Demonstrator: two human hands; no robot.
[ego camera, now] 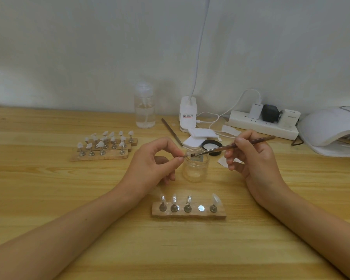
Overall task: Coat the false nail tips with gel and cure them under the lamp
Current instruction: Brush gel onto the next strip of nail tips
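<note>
My left hand (154, 164) pinches a small metal nail stand with a clear tip (187, 154) just over the open glass gel jar (195, 167). My right hand (253, 156) holds a brown brush (240, 144), its bristles touching the tip held above the jar's mouth. In front of me lies a wooden holder (188, 213) with several stands carrying clear tips and one bare magnet spot (201, 208). The white curing lamp (331, 128) sits at the far right.
More wooden holders with white tips (104, 144) lie to the left. At the back stand a clear pump bottle (144, 107), a desk lamp base (188, 114), a power strip (263, 124), cotton pads (200, 134), the jar's black lid (212, 146) and a metal tool (172, 131).
</note>
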